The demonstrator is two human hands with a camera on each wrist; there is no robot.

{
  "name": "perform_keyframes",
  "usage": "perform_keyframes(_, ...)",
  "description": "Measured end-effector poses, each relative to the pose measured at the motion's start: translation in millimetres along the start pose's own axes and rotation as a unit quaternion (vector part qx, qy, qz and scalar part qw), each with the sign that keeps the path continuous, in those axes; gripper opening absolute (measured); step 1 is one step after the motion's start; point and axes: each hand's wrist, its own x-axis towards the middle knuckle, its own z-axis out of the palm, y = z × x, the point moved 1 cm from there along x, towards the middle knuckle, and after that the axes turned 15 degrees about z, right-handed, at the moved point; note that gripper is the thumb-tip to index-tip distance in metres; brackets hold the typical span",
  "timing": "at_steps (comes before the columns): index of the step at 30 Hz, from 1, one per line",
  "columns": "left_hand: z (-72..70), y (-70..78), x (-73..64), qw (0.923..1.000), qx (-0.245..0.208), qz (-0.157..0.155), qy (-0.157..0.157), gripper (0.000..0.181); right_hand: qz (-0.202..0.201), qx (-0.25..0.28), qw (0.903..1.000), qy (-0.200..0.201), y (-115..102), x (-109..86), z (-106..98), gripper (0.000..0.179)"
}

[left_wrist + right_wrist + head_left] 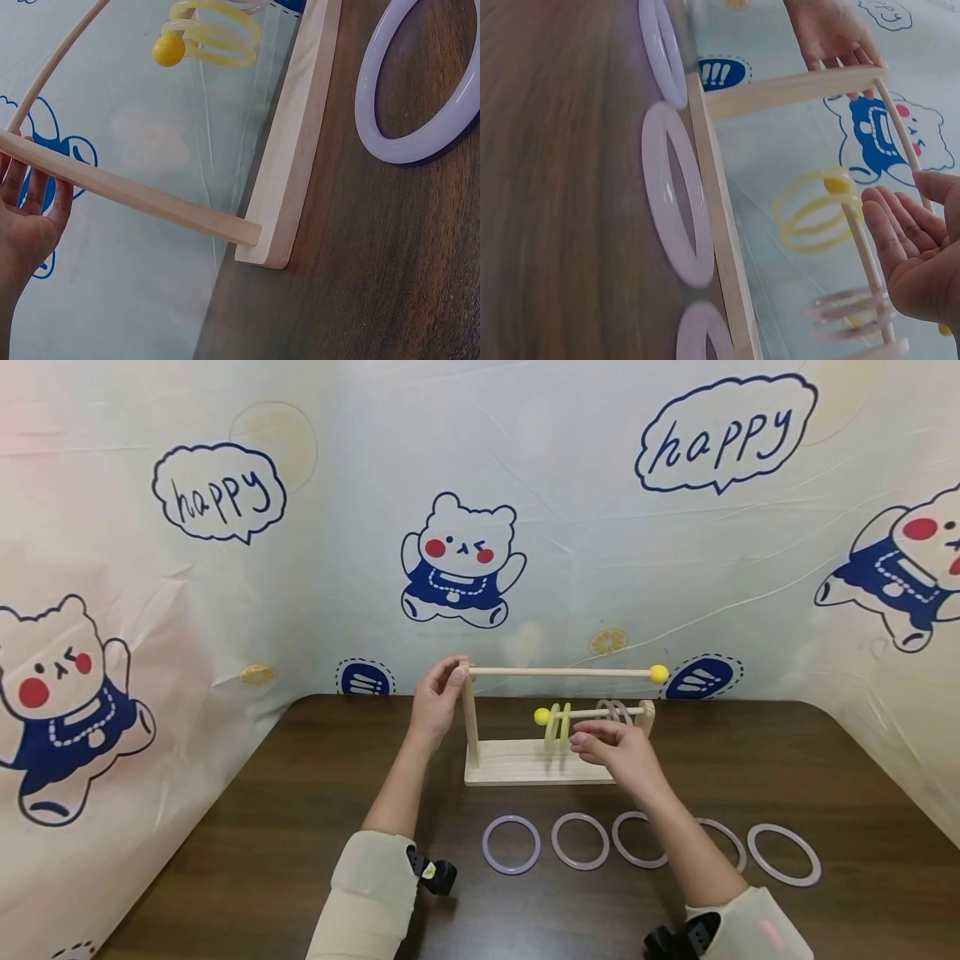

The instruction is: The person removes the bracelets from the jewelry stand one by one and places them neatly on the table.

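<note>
R hand point(922, 262) nr yellow rings point(810, 247) on rod point(865, 247); L hand point(832, 34) on wood frame point(791, 91).

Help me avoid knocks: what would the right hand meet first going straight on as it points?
Likely the nearer yellow ring on the lower rod, just ahead of its fingers; depth is unclear.

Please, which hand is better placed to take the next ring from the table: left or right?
Right, I think. The right hand looks empty and is closer to the loose rings on the table, while the left hand holds the post.
</note>
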Motion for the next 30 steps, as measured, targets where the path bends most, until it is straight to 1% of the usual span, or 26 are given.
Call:
perform_keyframes(5,-0.2,-0.4,0.3,1.0,-0.004,0.002,0.005,0.029,0.007,0.012,0.9999,-0.002,-2.0,4.7,12.9,0.031)
perform_keyframes(9,0.2,-1.1,0.6,1.0,-0.001,0.002,0.003,0.029,0.02,0.017,0.9996,0.011,-1.7,6.7,19.6,0.031)
perform_keyframes(11,0.4,-0.9,0.7,1.0,-0.003,0.003,0.003,0.029,0.025,0.01,0.9995,0.019,-1.2,7.9,22.3,0.032)
perform_keyframes(14,0.6,0.0,0.7,1.0,-0.007,0.003,0.005,0.029,0.025,-0.014,0.9991,0.032,-0.4,10.2,26.2,0.03)
perform_keyframes(18,0.2,0.6,0.5,1.0,-0.003,0.0,0.002,0.03,0.018,-0.064,0.9962,0.057,0.2,12.0,30.5,0.028)
perform_keyframes(24,-0.1,0.7,0.2,1.0,0.0,0.0,-0.005,0.03,0.01,-0.15,0.9825,0.111,-0.7,12.0,31.3,0.028)
perform_keyframes(26,-0.1,0.7,0.1,1.0,0.001,0.003,-0.006,0.03,0.009,-0.162,0.9795,0.119,-0.9,12.8,31.7,0.028)
perform_keyframes(30,-0.4,0.5,0.0,1.0,0.004,0.004,-0.005,0.029,0.011,-0.162,0.979,0.123,-1.3,14.8,33.8,0.027)
